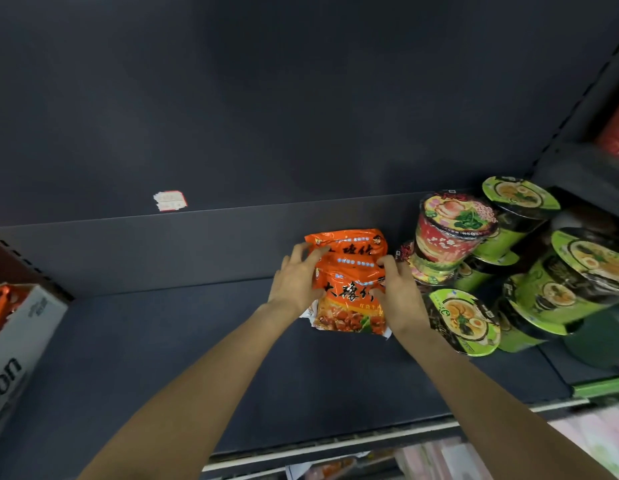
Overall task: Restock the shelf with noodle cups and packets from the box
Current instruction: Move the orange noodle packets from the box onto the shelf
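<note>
Two orange noodle packets (349, 271) lie one behind the other on the dark shelf (197, 358), near its back wall. My left hand (296, 280) grips their left side and my right hand (398, 289) grips their right side. To the right stand stacked noodle cups: a red cup (450, 233) and several green cups (464, 322). At the far left a white cardboard box (20, 344) holds more orange packets (1, 306).
The shelf's left and middle parts are bare dark board. A small red-and-white sticker (170, 200) is on the back wall. A slotted upright (578, 105) bounds the right side. Below the shelf's front edge (336, 445), pale packages show.
</note>
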Demonstrator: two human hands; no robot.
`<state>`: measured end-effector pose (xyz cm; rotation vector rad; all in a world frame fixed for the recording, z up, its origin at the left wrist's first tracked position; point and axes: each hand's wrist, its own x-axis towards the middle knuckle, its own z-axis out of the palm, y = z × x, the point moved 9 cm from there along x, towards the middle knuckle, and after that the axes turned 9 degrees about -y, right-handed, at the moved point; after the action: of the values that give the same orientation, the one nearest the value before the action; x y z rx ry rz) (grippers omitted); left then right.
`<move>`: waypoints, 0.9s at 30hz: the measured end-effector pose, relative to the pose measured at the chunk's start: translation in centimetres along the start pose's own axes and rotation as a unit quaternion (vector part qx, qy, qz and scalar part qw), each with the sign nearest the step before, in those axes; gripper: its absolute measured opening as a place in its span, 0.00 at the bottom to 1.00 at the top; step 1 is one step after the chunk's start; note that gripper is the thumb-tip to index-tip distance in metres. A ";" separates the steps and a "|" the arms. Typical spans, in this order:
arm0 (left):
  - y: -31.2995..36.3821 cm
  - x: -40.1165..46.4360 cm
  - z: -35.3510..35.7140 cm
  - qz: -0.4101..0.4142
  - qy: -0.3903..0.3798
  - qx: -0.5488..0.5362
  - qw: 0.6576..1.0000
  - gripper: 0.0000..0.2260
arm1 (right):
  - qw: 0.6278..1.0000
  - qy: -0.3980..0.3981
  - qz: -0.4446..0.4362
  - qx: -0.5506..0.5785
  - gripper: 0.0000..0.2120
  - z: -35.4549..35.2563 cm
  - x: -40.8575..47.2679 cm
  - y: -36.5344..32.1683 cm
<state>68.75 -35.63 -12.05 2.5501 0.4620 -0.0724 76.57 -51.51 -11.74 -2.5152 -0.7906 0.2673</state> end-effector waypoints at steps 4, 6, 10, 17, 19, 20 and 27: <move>-0.3 0.3 0.2 0.002 0.024 -0.031 0.999 0.33 | 0.998 0.025 -0.027 -0.057 0.18 -0.2 0.5 -0.7; -0.3 0.4 0.4 0.019 0.031 -0.078 0.996 0.31 | 0.994 0.034 -0.047 -0.092 0.18 -0.2 1.1 -1.2; -0.3 0.5 0.4 0.020 0.048 -0.107 0.993 0.30 | 0.986 0.045 -0.058 -0.152 0.19 -0.1 1.6 -1.7; -0.4 0.4 0.6 0.017 0.053 -0.109 0.992 0.26 | 0.973 0.070 -0.070 -0.208 0.23 -0.1 1.3 -1.8; -0.4 0.3 0.6 0.016 0.053 -0.098 0.994 0.25 | 0.968 0.072 -0.072 -0.228 0.25 0.0 1.1 -1.6; -0.3 0.2 0.5 0.013 0.052 -0.089 0.995 0.25 | 0.967 0.073 -0.071 -0.235 0.25 0.0 1.0 -1.6; 1.0 -2.0 -2.3 0.010 0.117 0.008 0.993 0.19 | 0.986 0.063 -0.109 -0.111 0.19 -1.4 -0.3 -4.7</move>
<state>67.13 -35.85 -9.35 2.5892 0.5251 0.2333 74.53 -48.93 -8.13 -2.5881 -1.0840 -0.0566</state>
